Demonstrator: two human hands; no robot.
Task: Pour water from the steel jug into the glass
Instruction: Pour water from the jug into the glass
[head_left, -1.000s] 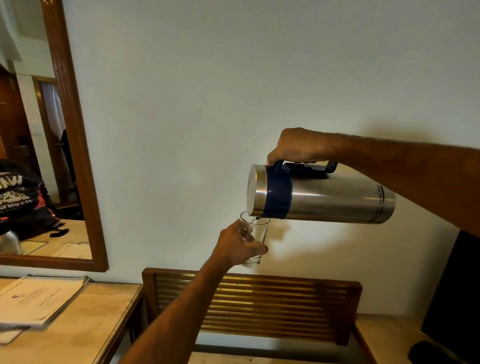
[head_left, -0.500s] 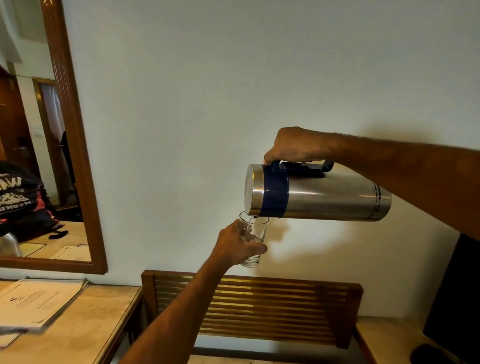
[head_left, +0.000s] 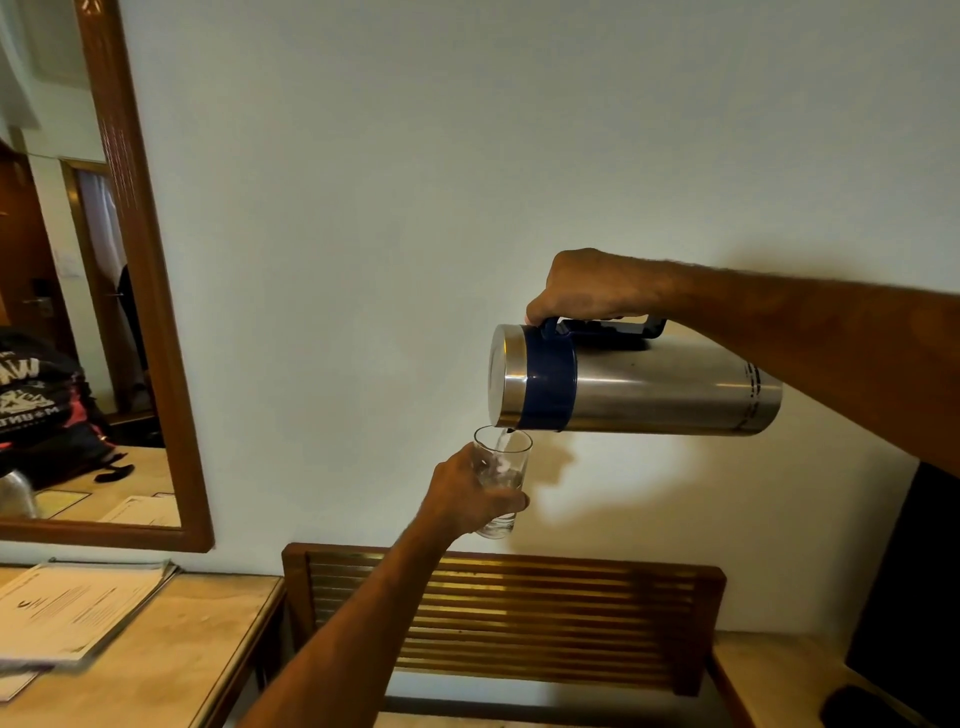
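My right hand (head_left: 587, 288) grips the dark blue handle of the steel jug (head_left: 654, 387), which lies almost horizontal in the air with its blue-banded mouth pointing left. A thin stream of water falls from the spout into the clear glass (head_left: 503, 470) directly beneath it. My left hand (head_left: 465, 493) is wrapped around the glass, holding it upright in the air in front of the wall. A little water sits in the glass; my fingers hide its left side.
A slatted wooden rack (head_left: 545, 618) stands against the wall below my hands. On the left, a wooden table (head_left: 171, 670) carries papers (head_left: 67, 613) under a wood-framed mirror (head_left: 150, 291). A dark screen (head_left: 914, 597) stands on a surface at the lower right.
The jug has tipped slightly further and water now streams into the glass, where a little has collected. Both hands have stayed at about the same height.
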